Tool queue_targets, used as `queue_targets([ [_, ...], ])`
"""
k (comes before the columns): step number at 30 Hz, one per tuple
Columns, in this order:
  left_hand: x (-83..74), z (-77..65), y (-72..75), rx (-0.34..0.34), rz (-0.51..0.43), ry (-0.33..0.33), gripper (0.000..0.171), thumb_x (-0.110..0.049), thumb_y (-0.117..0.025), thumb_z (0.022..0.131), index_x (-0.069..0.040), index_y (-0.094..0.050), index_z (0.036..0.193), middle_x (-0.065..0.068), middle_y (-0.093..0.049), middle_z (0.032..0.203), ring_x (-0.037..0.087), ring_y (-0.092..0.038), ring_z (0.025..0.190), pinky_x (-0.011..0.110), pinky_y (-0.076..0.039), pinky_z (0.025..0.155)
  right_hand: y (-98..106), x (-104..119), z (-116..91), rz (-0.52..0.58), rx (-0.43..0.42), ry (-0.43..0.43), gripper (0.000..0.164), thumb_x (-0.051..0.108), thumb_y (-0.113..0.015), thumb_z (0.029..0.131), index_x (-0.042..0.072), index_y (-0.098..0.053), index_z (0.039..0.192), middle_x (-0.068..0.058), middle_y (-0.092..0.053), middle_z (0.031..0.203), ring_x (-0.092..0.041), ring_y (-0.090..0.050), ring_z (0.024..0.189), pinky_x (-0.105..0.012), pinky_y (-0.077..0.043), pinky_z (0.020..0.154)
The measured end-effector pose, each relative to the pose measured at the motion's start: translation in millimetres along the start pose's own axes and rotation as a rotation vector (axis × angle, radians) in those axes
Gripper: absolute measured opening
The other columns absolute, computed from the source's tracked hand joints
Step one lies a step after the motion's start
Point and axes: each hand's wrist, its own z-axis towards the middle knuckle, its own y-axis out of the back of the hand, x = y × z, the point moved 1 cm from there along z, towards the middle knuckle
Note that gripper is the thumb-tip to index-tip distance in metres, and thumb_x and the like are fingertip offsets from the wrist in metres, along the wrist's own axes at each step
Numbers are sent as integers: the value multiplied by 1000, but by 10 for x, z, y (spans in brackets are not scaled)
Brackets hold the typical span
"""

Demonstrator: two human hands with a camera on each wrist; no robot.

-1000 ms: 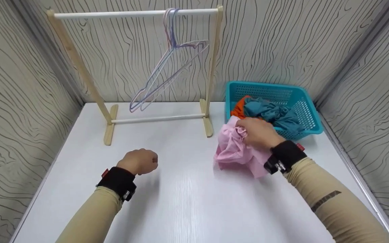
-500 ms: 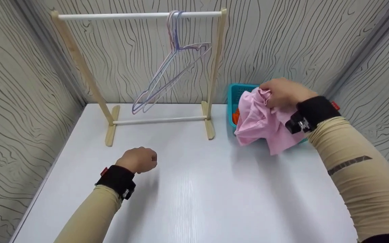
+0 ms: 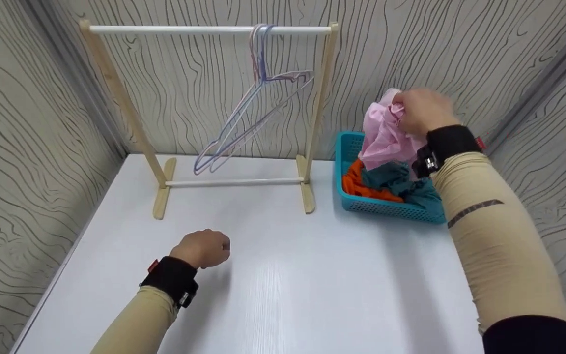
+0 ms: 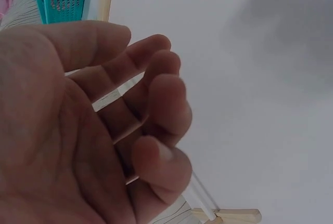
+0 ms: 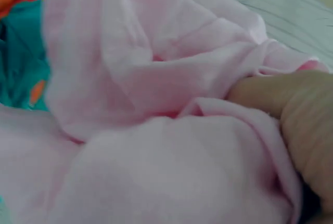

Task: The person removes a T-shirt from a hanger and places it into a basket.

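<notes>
A crumpled pink cloth (image 3: 386, 135) hangs from my right hand (image 3: 423, 110), which grips its upper part above the teal basket (image 3: 386, 206). In the right wrist view the pink cloth (image 5: 151, 104) fills most of the picture, and the thumb presses into its folds. An orange cloth (image 3: 361, 184) and a dark teal cloth (image 3: 391, 178) lie bunched in the basket. Over the white table, my left hand (image 3: 203, 249) hovers with nothing in it. Its fingers (image 4: 169, 104) hang loosely curled in the left wrist view, the thumb apart from them.
A wooden rack (image 3: 130, 108) with a white top rod (image 3: 175, 29) stands at the back of the table (image 3: 288, 275). Several wire hangers (image 3: 236, 115) hang near the rod's right end. Wood-patterned walls (image 3: 204, 123) enclose the back and both sides.
My right hand has carried the pink cloth from in front of the basket to above its back, uncovering the orange and teal cloths. The left hand has stayed nearly still.
</notes>
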Motion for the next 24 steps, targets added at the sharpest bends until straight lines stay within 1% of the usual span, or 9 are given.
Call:
queue_targets([
  [2,12,-18,-44,4,-6,4,20,-17,-51,86,-13,-67,97,1,-58,71,18,-52,62,34,-42,58,-328,-43,53,15,-15,-18,39,10,-58,81,9,-56,120,-21,-55,112,-40,-46,100,-61,-38,83],
  [5,37,-48,-101,14,-20,17,20,-17,-52,86,-12,-67,98,1,-58,72,18,-52,61,33,-42,56,-848,-92,85,10,-51,-42,37,9,-57,81,11,-59,118,-21,-57,110,-41,-48,101,-62,-40,82],
  [8,68,-77,-145,27,-27,30,20,-17,-52,86,-12,-67,99,2,-58,73,18,-52,60,34,-42,55,-1328,-101,58,14,-67,-63,34,8,-58,82,12,-61,116,-21,-59,109,-42,-48,100,-64,-41,81],
  [10,85,-83,-170,32,-27,31,20,-17,-51,86,-12,-66,98,2,-57,72,17,-52,60,33,-41,55,-1597,-108,24,29,-59,-60,33,8,-60,82,12,-63,114,-21,-59,109,-42,-49,100,-64,-41,81],
  [12,99,-82,-185,33,-29,31,20,-16,-51,85,-13,-66,98,1,-56,71,17,-52,59,33,-41,55,-1807,-106,-13,55,-31,-47,33,9,-63,82,11,-63,115,-22,-59,109,-42,-50,99,-63,-42,82],
  [14,106,-71,-192,32,-34,30,20,-16,-50,85,-13,-66,96,0,-56,70,17,-52,59,33,-40,55,-1953,-120,-37,88,-9,-24,36,8,-66,80,11,-62,116,-22,-59,108,-42,-50,98,-62,-43,82],
  [17,108,-44,-183,30,-45,28,19,-16,-50,84,-14,-66,95,0,-56,71,17,-51,60,33,-40,55,-2043,-159,-47,125,41,-3,44,9,-66,80,10,-56,123,-22,-57,114,-43,-48,104,-62,-41,86],
  [21,99,16,-166,31,-48,22,19,-16,-49,85,-14,-66,94,-1,-57,73,16,-51,61,33,-41,57,-2026,-219,-10,232,154,-19,52,14,-59,84,10,-41,132,-20,-44,129,-44,-36,117,-64,-33,93],
  [24,103,48,-149,30,-44,29,18,-16,-49,86,-15,-66,92,-1,-57,72,16,-52,60,33,-40,57,-1988,-231,35,318,202,-19,53,16,-54,85,8,-31,132,-20,-36,132,-41,-31,117,-63,-30,96],
])
